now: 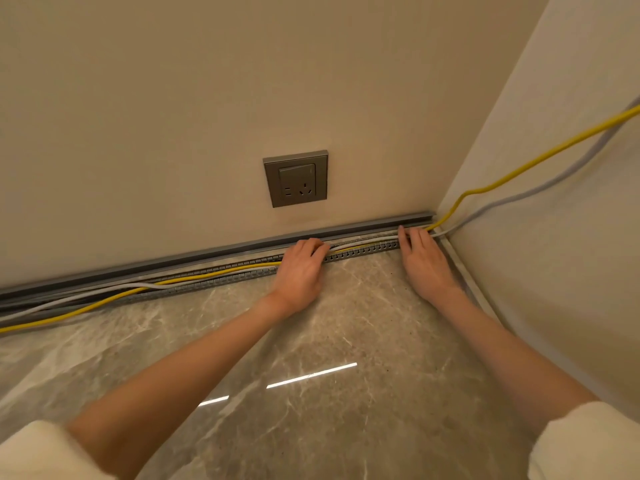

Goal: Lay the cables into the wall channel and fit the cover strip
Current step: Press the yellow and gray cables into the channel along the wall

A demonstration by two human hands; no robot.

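Observation:
A grey slotted channel (363, 253) runs along the foot of the back wall into the right corner. A yellow cable (214, 273) and a white cable (138, 285) lie along it; at the far left the yellow one spills over the front edge onto the floor. My left hand (301, 268) rests mid-channel with its fingers curled over both cables. Near the corner, my right hand (422, 258) lies flat, fingers spread, fingertips on the cables. A smooth grey strip (207, 253) runs against the wall just above the channel; I cannot tell whether it is the cover.
A grey wall socket (296, 178) sits above the channel between my hands. Past the corner both cables climb along the right wall (561, 254) and leave the frame. The floor (311, 341) is glossy marble tile. White sleeves show at the bottom corners.

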